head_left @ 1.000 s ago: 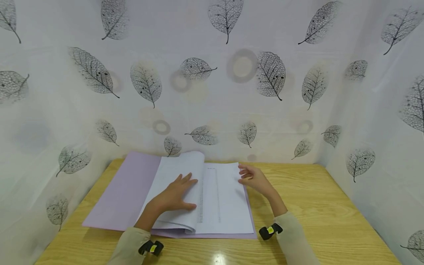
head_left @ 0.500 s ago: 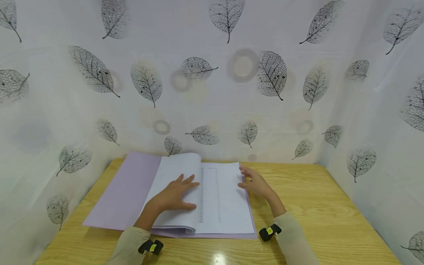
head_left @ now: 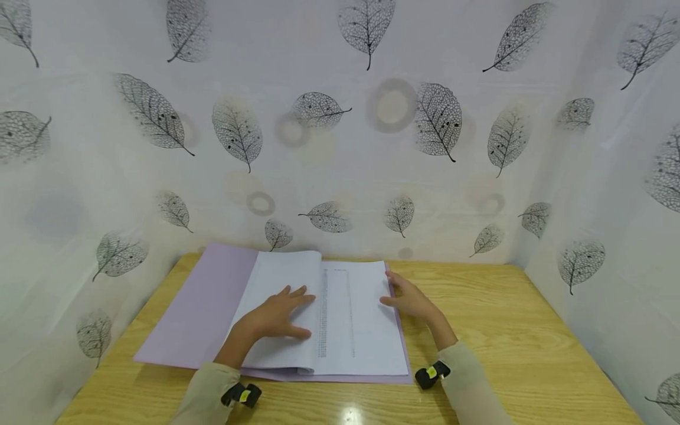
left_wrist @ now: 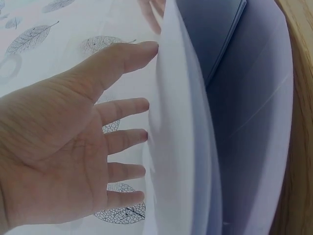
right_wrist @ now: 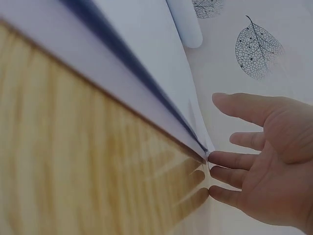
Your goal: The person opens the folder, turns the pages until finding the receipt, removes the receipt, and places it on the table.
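Note:
A lilac folder [head_left: 193, 316] lies spread on the table with a thick stack of white sheets inside. My left hand [head_left: 273, 316], fingers straight and spread, rests on the turned-over sheets [head_left: 287, 268], which curl up near the fold. In the left wrist view its fingertips touch the bulging paper [left_wrist: 171, 147]. At the right side, my right hand [head_left: 414, 300] sits by the edge of the printed page [head_left: 372, 330], thumb over the paper. Its fingers are extended in the right wrist view, some fingertips at the folder's edge [right_wrist: 88, 68].
The wooden table [head_left: 489, 330] extends to the right of the folder and in front of it. A pale curtain [head_left: 340, 165] with leaf prints stands behind and on both sides. Each wrist wears a black strap with a small device [head_left: 432, 375].
My right hand has come down slightly along the page's right edge. The turned sheets under my left hand have flattened, their raised top edge sinking and shifting left.

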`<state>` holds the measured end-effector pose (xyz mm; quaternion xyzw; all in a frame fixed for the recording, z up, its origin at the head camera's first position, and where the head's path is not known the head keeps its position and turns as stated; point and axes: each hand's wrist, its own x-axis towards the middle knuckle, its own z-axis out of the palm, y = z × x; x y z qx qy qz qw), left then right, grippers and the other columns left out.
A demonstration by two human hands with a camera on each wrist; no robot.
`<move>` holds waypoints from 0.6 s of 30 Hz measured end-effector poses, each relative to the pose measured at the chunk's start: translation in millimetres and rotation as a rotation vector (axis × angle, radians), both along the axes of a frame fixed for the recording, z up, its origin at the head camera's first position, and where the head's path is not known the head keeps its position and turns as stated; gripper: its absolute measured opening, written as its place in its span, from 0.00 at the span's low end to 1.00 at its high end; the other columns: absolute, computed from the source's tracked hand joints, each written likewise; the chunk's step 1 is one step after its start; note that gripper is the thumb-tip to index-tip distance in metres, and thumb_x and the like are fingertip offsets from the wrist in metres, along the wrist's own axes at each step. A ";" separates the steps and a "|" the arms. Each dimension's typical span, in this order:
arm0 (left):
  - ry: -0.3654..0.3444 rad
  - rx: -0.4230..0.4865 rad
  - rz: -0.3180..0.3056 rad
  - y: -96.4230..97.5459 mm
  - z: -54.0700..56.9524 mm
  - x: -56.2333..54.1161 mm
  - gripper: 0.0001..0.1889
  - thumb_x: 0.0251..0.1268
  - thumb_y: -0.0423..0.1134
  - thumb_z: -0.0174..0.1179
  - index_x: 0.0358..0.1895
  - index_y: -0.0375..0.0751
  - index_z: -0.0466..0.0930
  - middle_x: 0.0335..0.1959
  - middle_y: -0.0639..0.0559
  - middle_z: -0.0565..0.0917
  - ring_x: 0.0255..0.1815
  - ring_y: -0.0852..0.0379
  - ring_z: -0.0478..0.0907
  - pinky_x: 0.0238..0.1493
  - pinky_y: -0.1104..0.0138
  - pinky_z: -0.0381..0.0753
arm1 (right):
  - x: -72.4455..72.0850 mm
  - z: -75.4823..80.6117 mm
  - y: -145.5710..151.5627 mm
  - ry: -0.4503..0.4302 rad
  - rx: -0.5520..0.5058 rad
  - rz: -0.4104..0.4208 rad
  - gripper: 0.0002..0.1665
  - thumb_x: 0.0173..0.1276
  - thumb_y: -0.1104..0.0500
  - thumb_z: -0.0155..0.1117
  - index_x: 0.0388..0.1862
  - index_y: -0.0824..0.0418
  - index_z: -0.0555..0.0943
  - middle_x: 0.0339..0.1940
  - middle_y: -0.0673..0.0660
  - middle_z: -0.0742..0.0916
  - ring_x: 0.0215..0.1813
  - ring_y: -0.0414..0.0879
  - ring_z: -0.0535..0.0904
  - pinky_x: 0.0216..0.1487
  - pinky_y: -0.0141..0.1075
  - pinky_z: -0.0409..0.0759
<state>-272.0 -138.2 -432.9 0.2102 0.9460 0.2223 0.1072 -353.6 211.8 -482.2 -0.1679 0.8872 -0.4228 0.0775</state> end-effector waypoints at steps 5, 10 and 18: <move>-0.030 -0.002 0.007 0.5 1.1 0.4 0.43 0.56 0.51 0.75 0.74 0.40 0.69 0.80 0.35 0.61 0.80 0.25 0.52 0.77 0.32 0.55 | 0.8 -0.1 -0.3 -0.002 0.006 0.001 0.46 0.72 0.57 0.68 0.80 0.69 0.57 0.79 0.72 0.65 0.80 0.68 0.60 0.81 0.61 0.58; -0.057 -0.007 0.014 -0.3 -1.2 -0.4 0.44 0.56 0.52 0.75 0.75 0.42 0.68 0.80 0.36 0.60 0.81 0.27 0.52 0.78 0.33 0.55 | 1.2 -0.6 -0.9 -0.010 0.008 -0.006 0.46 0.72 0.55 0.68 0.81 0.68 0.57 0.77 0.73 0.68 0.79 0.68 0.62 0.80 0.62 0.60; -0.092 -0.010 0.033 0.0 -3.9 -2.6 0.44 0.57 0.53 0.74 0.76 0.44 0.67 0.82 0.38 0.58 0.82 0.32 0.52 0.80 0.37 0.55 | 1.0 0.4 -2.1 -0.016 0.005 -0.009 0.46 0.72 0.55 0.67 0.81 0.68 0.57 0.78 0.73 0.67 0.79 0.69 0.62 0.80 0.62 0.60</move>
